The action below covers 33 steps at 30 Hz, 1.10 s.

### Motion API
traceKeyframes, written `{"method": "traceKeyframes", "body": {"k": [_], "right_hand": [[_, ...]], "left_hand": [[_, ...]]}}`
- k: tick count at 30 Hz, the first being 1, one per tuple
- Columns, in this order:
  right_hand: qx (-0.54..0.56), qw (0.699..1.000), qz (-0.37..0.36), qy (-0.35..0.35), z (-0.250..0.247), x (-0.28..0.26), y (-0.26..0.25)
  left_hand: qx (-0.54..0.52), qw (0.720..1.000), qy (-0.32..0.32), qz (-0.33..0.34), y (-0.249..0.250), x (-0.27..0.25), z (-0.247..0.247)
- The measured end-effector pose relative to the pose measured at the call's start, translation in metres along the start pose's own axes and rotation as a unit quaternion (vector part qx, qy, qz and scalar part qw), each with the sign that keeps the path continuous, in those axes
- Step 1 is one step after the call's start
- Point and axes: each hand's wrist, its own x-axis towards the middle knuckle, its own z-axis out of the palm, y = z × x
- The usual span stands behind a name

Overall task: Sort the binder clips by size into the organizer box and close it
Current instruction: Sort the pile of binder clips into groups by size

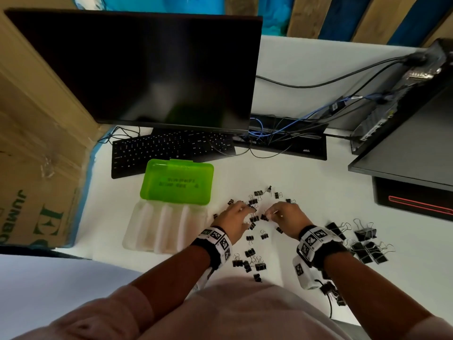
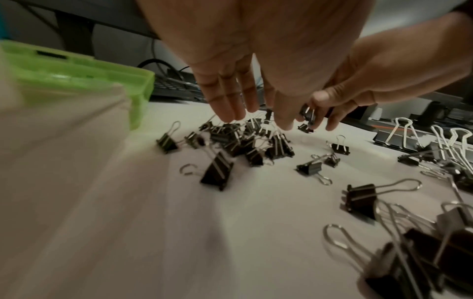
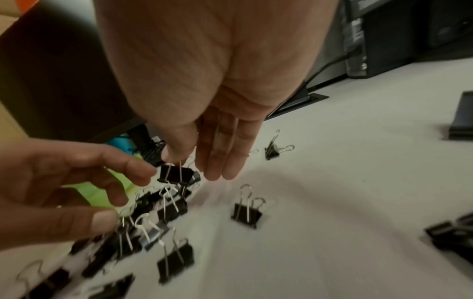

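While right hand point(image 3: 204, 101) pinches one small clip point(image 3: 176, 174) by its wire handles, left hand point(image 1: 234, 217) loose-fingered just beside, holding nothing, one box point(image 1: 169, 229) open, clips on desk too many to count.

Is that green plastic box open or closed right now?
Open. The organizer box's green lid lies flipped back toward the keyboard, and its clear divided tray faces up, apparently with no clips inside.

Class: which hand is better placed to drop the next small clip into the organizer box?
Left. The left hand hovers over the small clips, nearer the organizer box; the right hand is farther away.
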Motion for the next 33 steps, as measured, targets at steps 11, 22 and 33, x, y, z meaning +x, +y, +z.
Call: {"method": "traceKeyframes", "body": {"k": [11, 22, 33], "right_hand": [[-0.127, 0.976, -0.051, -0.169, 0.008, -0.031, 0.001], [-0.302, 0.941, -0.078, -0.127, -0.003, 0.0, -0.024], [-0.379, 0.92, -0.073, -0.071, -0.013, 0.069, -0.015]], "left_hand": [[-0.018, 0.999, -0.039, -0.02, 0.018, 0.025, -0.001], [-0.041, 0.992, -0.034, -0.111, 0.007, -0.047, -0.024], [-0.064, 0.982, -0.102, -0.148, -0.001, -0.056, -0.019]]}}
